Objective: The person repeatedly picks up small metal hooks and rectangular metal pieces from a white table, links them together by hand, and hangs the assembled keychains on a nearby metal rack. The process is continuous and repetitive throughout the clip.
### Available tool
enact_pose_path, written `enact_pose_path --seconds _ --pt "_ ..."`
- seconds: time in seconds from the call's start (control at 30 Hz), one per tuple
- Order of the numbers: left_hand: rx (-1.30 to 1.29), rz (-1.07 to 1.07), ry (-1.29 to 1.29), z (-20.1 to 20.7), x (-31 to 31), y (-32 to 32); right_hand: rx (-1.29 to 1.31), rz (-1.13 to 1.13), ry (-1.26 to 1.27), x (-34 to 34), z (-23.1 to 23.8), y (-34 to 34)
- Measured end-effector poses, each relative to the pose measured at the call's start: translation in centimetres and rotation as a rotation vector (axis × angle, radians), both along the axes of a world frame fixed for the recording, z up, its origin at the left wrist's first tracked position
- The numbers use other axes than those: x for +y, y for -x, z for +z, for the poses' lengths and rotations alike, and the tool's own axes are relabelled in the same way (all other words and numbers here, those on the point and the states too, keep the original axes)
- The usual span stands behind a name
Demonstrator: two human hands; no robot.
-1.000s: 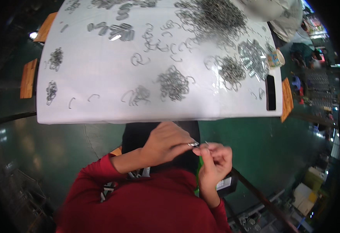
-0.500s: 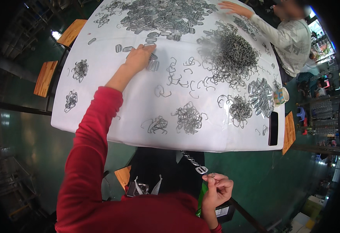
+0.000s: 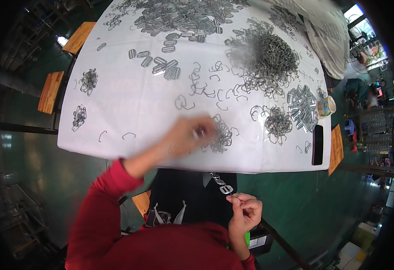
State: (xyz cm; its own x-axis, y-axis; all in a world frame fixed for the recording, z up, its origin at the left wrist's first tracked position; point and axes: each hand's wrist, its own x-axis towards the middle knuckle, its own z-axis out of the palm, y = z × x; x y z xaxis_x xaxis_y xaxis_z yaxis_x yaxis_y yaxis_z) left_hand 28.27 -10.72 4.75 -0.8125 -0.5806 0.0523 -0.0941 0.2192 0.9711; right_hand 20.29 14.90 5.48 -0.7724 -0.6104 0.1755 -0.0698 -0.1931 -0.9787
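My left hand (image 3: pixel 191 136), smeared by motion, hangs over the near part of the white table beside a pile of bent wire hooks (image 3: pixel 223 137). Its fingers look curled, with a silvery glint among them that I cannot make out. Below the table edge, my right hand (image 3: pixel 245 211) is closed in a pinch at the end of a string of metal slider buckles (image 3: pixel 225 189), which runs up toward the table's edge. Farther off lie loose oval slider buckles (image 3: pixel 159 67), short of a large heap of the same buckles (image 3: pixel 185 15).
A big heap of wire hooks (image 3: pixel 273 56) stands right of centre. Near the right edge are a pile of metal pieces (image 3: pixel 302 108), a paper cup (image 3: pixel 326 107) and a black phone (image 3: pixel 317 145). Another person's pale sleeve (image 3: pixel 327 38) reaches in at the far right. Wooden stools (image 3: pixel 51 91) flank the table.
My left hand has drawn back from the loose buckles toward me and right, over the near hook pile. My right hand has shifted slightly up and left. The other person leans farther over the table.
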Motion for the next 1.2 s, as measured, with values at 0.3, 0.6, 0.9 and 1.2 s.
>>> enact_pose_path --seconds 0.3,0.6,0.9,1.2 --pt "0.025 0.025 -0.045 3.9 11.5 -1.5 0.021 0.02 -0.019 -0.4 -0.5 -0.1" --pt "0.187 0.107 0.117 2.5 12.4 -1.9 0.052 0.038 -0.102 -0.4 -1.6 0.1" --pt "0.217 0.105 0.16 0.5 13.3 -2.7 0.433 0.497 -0.435 -14.8 -2.4 6.9" --pt "0.2 0.1 0.205 -0.8 13.7 -3.0 0.903 0.629 -0.852 -30.3 -5.3 4.8"
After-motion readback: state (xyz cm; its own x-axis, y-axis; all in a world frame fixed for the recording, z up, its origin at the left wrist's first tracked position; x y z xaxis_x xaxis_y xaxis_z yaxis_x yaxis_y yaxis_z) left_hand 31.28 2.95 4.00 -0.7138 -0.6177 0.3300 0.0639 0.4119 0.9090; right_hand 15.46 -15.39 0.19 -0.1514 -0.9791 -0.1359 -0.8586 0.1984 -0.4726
